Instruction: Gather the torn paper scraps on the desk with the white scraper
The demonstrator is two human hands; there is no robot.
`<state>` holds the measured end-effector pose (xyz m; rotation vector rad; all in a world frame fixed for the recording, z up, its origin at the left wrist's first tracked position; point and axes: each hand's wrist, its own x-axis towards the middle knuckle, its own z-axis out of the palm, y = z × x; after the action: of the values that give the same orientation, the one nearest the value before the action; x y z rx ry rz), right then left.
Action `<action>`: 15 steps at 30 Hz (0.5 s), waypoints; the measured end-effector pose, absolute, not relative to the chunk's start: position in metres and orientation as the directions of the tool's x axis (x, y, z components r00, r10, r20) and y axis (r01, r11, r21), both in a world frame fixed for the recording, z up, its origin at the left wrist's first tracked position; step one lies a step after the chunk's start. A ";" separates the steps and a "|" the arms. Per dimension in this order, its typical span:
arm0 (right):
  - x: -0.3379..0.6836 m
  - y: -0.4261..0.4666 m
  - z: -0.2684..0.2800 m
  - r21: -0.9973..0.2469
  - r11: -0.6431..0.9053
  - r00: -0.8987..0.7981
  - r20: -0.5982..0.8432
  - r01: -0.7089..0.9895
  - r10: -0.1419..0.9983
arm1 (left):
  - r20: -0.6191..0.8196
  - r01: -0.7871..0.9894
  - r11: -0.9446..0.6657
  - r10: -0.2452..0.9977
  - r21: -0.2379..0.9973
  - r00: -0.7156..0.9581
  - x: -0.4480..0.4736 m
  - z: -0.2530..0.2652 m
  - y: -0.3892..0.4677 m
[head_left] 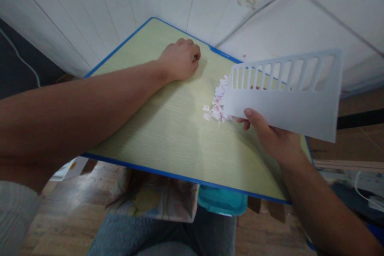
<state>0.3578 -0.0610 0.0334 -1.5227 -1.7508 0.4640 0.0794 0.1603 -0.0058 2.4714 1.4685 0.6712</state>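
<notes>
My right hand (276, 138) grips a white plastic panel (279, 106) with a row of slots along its upper edge. The thumb lies on its near face, and the other fingers are mostly behind it. The panel is held up at a tilt over the right side of the table. A small heap of white and pinkish paper scraps (218, 106) lies against its left end, partly hidden by it. Left of the scraps and farther back, my left hand (180, 59) rests closed at the tabletop. What its curled fingers hold, if anything, cannot be made out.
The pale yellow-green table (144, 128) has a blue rim and stands in a corner against white panelled walls (177, 4). A cable (264, 6) runs along the right wall. Below the front edge are a teal plastic container (223, 202) and a patterned bag-like item (162, 198).
</notes>
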 end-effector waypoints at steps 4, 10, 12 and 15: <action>0.356 -0.068 0.034 -0.718 0.203 -0.057 0.222 0.666 0.973 | 0.263 0.776 -0.495 0.868 0.391 0.422 0.078 -0.004 0.158; 0.364 -0.062 0.035 -0.736 0.195 0.078 0.319 0.648 0.945 | 0.263 0.791 -0.490 0.870 0.367 0.418 0.078 -0.006 0.160; 0.368 -0.059 0.035 -0.751 0.194 0.126 0.346 0.631 0.930 | 0.289 0.782 -0.497 0.865 0.377 0.411 0.079 -0.009 0.164; 0.371 -0.057 0.035 -0.757 0.185 0.128 0.334 0.627 0.934 | 0.318 0.779 -0.513 0.853 0.361 0.414 0.079 -0.013 0.167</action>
<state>0.3709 -0.0572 0.0348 -1.5280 -1.5854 0.4410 0.0786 0.1671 -0.0131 2.5062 1.4592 0.7061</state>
